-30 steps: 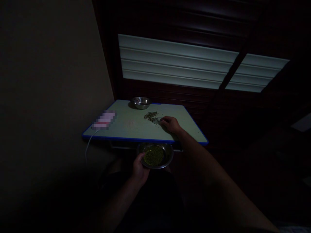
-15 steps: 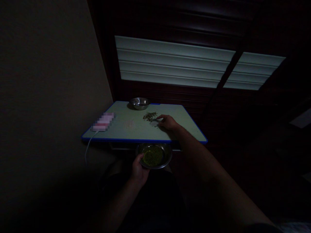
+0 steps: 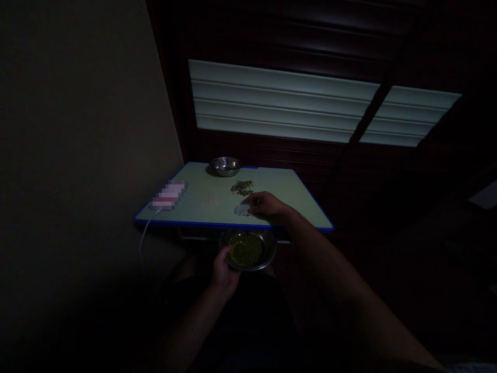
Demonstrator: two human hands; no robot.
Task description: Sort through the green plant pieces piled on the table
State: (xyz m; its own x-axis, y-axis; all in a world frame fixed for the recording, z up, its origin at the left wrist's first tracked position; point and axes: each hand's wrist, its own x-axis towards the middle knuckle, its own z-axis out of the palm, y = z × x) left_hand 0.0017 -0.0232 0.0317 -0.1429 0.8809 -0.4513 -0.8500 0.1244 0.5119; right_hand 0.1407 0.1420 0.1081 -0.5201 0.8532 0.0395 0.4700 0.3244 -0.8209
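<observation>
My left hand (image 3: pixel 225 270) grips the rim of a steel bowl (image 3: pixel 269 254), its thumb over the edge, just below the table's front edge. Small green beans (image 3: pixel 246 249) cover the bottom of that bowl. Over the table, my right hand (image 3: pixel 267 204) pinches a thin, clear, rounded piece (image 3: pixel 243 209) that looks like a plastic scraper; its exact kind is hard to make out. The piece lies low against the tabletop, close to the front edge. Behind it rests a loose pile of small brownish-green beans (image 3: pixel 242 187), apart from my fingers.
A second steel bowl (image 3: pixel 225 167) stands at the table's back left. On the left side lies a blurred pink object (image 3: pixel 169 195) with a white cable (image 3: pixel 142 241) hanging off the edge. The pale tabletop (image 3: pixel 194 207) has a blue rim. A wall rises at left, dark shutters behind.
My right hand has drawn the clear piece from the pile toward the table's front edge, away from the remaining beans. My left hand and its bowl stay in place.
</observation>
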